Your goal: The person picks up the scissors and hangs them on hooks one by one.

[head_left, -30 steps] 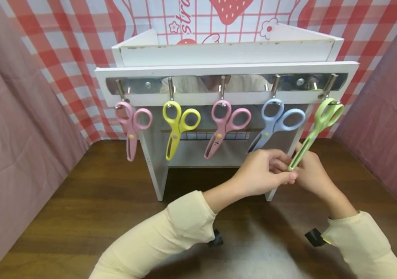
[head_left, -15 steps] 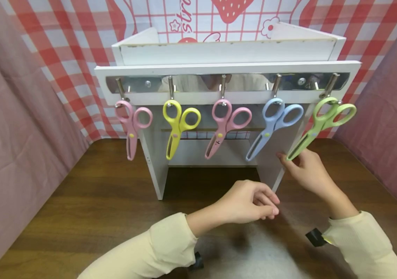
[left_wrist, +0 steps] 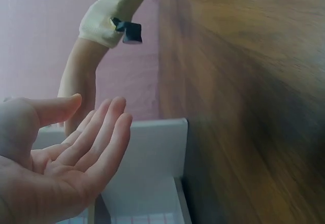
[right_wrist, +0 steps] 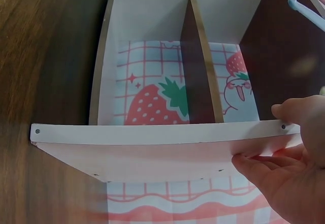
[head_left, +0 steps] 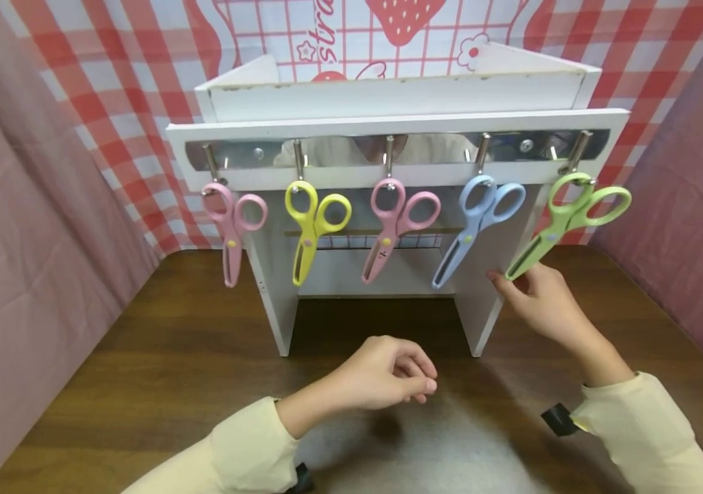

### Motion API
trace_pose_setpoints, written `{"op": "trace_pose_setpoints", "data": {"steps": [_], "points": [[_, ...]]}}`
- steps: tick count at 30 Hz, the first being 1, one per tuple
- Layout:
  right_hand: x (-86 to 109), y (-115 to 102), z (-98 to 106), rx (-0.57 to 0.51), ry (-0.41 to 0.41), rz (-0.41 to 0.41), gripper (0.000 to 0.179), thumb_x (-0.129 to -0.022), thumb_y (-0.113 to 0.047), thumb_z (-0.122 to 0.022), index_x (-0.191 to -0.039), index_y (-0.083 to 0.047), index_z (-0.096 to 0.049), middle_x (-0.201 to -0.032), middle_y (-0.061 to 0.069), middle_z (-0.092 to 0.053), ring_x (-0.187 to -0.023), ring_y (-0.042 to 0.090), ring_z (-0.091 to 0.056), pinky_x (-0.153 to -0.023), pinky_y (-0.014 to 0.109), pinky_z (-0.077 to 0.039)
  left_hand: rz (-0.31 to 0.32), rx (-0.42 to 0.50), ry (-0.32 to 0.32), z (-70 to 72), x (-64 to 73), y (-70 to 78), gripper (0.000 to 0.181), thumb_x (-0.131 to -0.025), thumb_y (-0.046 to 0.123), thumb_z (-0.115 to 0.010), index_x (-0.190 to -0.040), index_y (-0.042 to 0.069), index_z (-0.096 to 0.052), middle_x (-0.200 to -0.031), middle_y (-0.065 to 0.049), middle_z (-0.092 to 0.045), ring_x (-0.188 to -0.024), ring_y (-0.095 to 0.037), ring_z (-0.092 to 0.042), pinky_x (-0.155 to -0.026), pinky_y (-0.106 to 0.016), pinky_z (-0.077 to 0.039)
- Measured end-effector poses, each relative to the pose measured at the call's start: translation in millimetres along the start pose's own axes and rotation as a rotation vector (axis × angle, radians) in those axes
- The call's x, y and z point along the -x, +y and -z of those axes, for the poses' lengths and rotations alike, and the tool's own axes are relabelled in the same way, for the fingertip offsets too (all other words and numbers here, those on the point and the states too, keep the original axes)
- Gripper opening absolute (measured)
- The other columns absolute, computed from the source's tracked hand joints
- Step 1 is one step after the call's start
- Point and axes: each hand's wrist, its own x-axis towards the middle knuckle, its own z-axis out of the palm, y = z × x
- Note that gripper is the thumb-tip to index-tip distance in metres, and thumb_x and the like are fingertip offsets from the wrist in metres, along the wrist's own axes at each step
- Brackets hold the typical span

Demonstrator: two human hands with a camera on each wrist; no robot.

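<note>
My right hand (head_left: 546, 302) pinches the front edge of the right side panel (right_wrist: 162, 134) of a white shelf, thumb on one face and fingers on the other. Just above it, green scissors (head_left: 550, 235) hang by one handle loop from the rightmost hook, blade tips close to the thumb. My left hand (head_left: 382, 374) hovers over the table in front of the shelf, fingers loosely curled around nothing. Blue scissors (head_left: 466, 239), pink scissors (head_left: 387, 237), yellow scissors (head_left: 308, 237) and another pair of pink scissors (head_left: 232, 240) hang from the other hooks.
A metal hook strip (head_left: 339, 152) runs along the shelf's front rail (head_left: 320, 128). The shelf stands on a brown wooden table (head_left: 141, 384). A red checked cloth (head_left: 160, 41) hangs behind, with a pink curtain (head_left: 49, 226) at the left.
My left hand has left the green scissors' tip and drawn down and left. The green scissors now hang with handles spread wider; the blue ones swung slightly. My right hand remains near the panel.
</note>
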Motion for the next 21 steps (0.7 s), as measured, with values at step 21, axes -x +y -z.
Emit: {"op": "trace_pose_setpoints", "data": {"steps": [21], "points": [[-2.1,3,0,-0.018,-0.036,-0.013,0.012,-0.090,-0.019,-0.066,-0.087,-0.008,-0.062,-0.077,0.006,-0.061,-0.067,-0.002,-0.046,-0.058,0.019,-0.040,0.010,-0.187,-0.054,61.3,56.7,-52.3,0.021,-0.086,0.018,-0.071,-0.098,0.001,-0.068,-0.088,-0.007,-0.075,-0.081,-0.008,-0.069,-0.073,-0.013,-0.053]]}}
